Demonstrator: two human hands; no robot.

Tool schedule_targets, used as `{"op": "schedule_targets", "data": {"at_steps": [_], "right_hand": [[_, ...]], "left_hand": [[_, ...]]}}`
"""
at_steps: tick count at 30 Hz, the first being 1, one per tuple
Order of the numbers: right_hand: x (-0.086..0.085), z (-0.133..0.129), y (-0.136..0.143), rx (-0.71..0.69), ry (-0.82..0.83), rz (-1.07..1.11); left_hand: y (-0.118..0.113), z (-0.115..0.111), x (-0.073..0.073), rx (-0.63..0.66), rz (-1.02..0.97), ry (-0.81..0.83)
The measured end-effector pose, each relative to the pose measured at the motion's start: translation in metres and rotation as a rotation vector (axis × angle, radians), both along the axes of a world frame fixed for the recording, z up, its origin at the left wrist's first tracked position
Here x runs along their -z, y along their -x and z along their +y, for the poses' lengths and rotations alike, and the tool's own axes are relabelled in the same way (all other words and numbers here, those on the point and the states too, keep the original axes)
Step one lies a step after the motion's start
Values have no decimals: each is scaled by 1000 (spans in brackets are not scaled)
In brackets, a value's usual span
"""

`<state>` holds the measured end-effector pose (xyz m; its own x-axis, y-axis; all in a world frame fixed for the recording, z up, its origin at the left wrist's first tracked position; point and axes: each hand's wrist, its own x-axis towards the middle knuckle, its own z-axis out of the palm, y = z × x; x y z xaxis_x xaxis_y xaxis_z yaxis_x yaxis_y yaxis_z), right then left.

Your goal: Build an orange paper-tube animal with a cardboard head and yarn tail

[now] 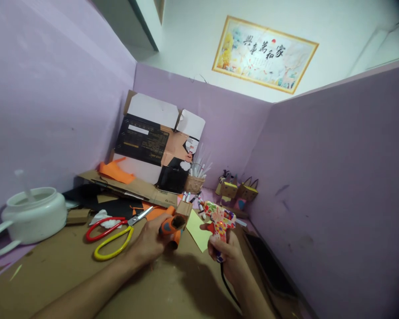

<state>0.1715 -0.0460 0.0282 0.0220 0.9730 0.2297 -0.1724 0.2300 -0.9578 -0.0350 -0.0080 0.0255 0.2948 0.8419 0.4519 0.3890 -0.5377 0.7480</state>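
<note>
Pretty clearly a little craft corner: purple panels walling the desk, scissors on the left, flattened box and pen basket far back, glue gun right.

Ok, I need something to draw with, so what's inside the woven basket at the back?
Slim white pen-like sticks poke out of the woven basket. Its wall hides their lower ends and anything deeper down.
</note>
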Motion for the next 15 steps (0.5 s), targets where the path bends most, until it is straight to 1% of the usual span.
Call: {"op": "schedule_targets", "data": {"at_steps": [4, 9, 11, 15], "right_hand": [[-2, -9, 3, 15, -31, -165], [7, -16, 5, 83, -39, -302], [11, -18, 6, 60, -45, -336], [12, -22, 11, -13, -18, -297]], "left_hand": [[2, 4, 6, 13, -18, -26], [4, 12, 14, 19, -74, -74], [4, 14, 15, 19, -112, -93], [4, 17, 17, 14, -155, -99]]}}
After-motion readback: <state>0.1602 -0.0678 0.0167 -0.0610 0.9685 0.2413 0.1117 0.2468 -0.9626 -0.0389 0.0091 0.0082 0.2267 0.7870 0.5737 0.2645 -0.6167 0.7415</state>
